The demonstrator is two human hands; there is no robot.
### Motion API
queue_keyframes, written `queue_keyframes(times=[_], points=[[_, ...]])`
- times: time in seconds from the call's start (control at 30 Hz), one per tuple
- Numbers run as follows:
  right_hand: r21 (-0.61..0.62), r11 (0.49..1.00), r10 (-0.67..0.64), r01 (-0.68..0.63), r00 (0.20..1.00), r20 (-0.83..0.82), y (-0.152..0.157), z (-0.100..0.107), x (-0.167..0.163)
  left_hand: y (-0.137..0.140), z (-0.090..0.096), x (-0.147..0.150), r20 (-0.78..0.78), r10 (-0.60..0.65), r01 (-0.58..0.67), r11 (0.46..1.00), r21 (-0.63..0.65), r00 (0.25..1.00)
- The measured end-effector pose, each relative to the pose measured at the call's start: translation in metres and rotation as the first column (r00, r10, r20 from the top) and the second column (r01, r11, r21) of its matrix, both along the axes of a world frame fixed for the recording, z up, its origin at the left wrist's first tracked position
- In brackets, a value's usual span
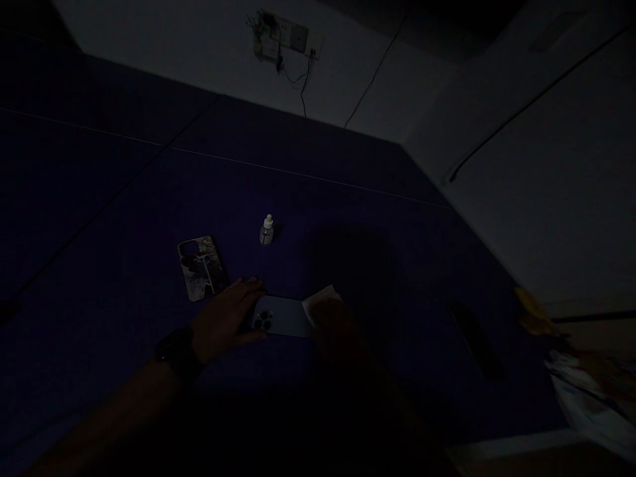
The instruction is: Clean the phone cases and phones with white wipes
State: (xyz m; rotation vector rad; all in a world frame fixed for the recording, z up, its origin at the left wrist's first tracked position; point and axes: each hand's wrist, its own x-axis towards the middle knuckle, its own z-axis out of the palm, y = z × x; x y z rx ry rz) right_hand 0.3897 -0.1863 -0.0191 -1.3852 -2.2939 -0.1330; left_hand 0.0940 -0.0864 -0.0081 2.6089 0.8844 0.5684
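A pale blue smartphone (287, 317) lies back up on the dark blue surface, its cluster of camera lenses toward the left. My left hand (226, 318), with a dark watch on its wrist, grips the lens end between thumb and fingers. At the other end, my right hand (332, 324) presses a white cloth or tissue (320, 296) onto the phone's back. Deep shadow hides most of the right fingers. To the left lies a patterned phone case (201, 268) with a camera cutout. A small bottle with a white cap (267, 230) stands upright beyond the phone.
A dark flat oblong object (474, 338) lies to the right. Blurred bags or wrappers (576, 371) sit at the right edge. Sockets with plugs and cables (293, 38) are on the far wall. The room is very dim.
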Motion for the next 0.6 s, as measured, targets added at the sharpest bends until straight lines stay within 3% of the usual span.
queue_keyframes(times=[0.23, 0.4, 0.47, 0.6], points=[[-0.062, 0.998, 0.031, -0.031, 1.0, 0.005, -0.003, 0.0, -0.003, -0.001, 0.001, 0.0, -0.004, -0.008, 0.008, 1.0, -0.011, 1.0], [-0.048, 0.998, 0.044, -0.048, 0.995, -0.085, 0.005, 0.008, -0.006, 0.0, 0.001, -0.001, -0.01, -0.003, 0.003, 1.0, 0.008, 1.0], [-0.047, 0.999, -0.002, -0.005, 0.989, -0.148, 0.009, 0.008, -0.002, 0.0, 0.0, -0.001, -0.021, -0.004, 0.004, 1.0, 0.015, 1.0], [-0.105, 0.971, -0.231, 0.212, 0.946, -0.226, 0.02, 0.007, 0.004, 0.001, -0.001, 0.0, -0.026, -0.009, 0.01, 1.0, 0.015, 1.0]])
